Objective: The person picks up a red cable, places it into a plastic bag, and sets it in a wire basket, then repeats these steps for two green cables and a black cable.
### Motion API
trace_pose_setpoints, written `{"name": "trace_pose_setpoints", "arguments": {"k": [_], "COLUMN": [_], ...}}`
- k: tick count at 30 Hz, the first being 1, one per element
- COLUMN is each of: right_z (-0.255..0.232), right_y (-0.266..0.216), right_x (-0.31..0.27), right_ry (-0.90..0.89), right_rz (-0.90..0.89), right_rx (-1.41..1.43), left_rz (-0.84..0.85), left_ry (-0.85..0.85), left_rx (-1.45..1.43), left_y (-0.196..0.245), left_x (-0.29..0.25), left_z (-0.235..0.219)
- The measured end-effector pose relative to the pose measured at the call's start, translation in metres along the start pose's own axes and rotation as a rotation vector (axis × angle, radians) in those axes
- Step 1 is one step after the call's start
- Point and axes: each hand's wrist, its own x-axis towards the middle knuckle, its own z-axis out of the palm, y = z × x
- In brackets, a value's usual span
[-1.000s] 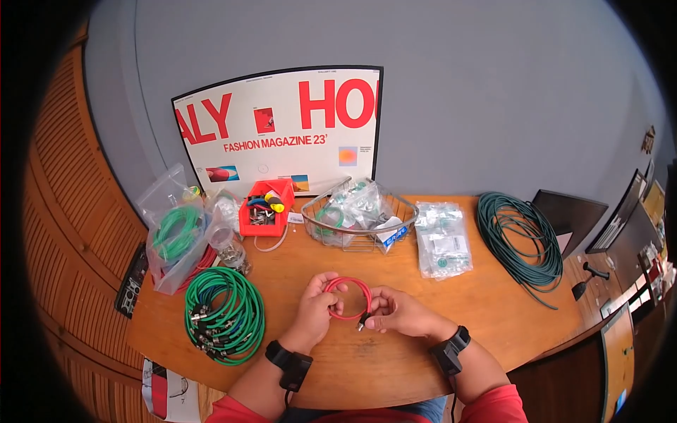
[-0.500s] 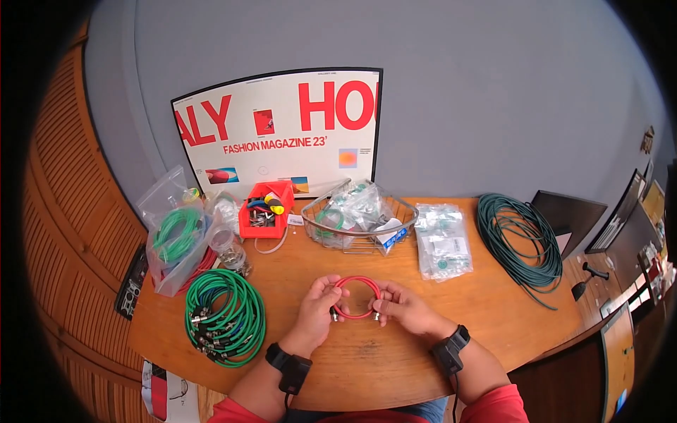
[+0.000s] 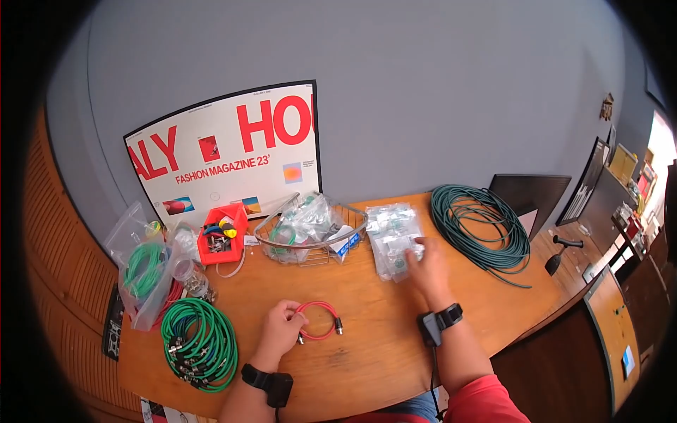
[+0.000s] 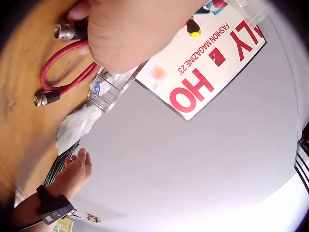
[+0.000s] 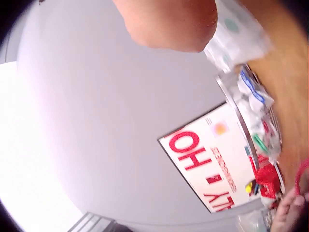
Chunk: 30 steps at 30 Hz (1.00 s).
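Observation:
On the left side, my left hand (image 3: 282, 330) pinches a looped red coaxial cable (image 3: 319, 304) low over the table. Two metal connectors show on the cable; in the left wrist view one connector (image 4: 47, 99) juts from the loop and the other sits by the fingers. Out to the right, my right hand (image 3: 429, 271) reaches over the near right edge of the clear plastic bags (image 3: 386, 240), its fingers extended and overlapping them. The right wrist view shows only the back part of that hand, so its fingertips are hidden there.
Bundled green cables (image 3: 201, 345) lie at the left, near a bag of green cable (image 3: 143, 271) and a jar (image 3: 190, 276). Behind stand a red bin (image 3: 224, 236), a wire basket (image 3: 310, 245) with bags, and a monitor (image 3: 233, 151). A dark green cable coil (image 3: 483, 229) lies at right.
My right hand has let go of the red cable and moved right and forward to the plastic bags. The left hand still holds the cable. The head view has turned to the right.

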Motion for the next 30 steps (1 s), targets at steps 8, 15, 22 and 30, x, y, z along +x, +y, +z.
{"name": "trace_pose_setpoints", "arguments": {"k": [8, 15, 22, 30], "right_z": [-0.012, -0.003, 0.0, -0.007], "right_y": [0.044, 0.054, 0.065, 0.021], "right_x": [0.012, 0.01, 0.019, 0.02], "right_ry": [-0.198, -0.26, -0.021, 0.35], "right_rz": [0.405, 0.4, 0.246, -0.059], "right_rx": [-0.216, -0.184, 0.017, 0.266], "left_rz": [0.011, 0.128, 0.17, 0.229], "left_ry": [-0.065, -0.008, 0.071, 0.196], "left_rx": [0.004, 0.321, 0.396, 0.356], "left_y": [0.006, 0.035, 0.035, 0.029], "left_x": [-0.003, -0.017, -0.016, -0.013], "left_z": [0.003, 0.006, 0.003, 0.004]}}
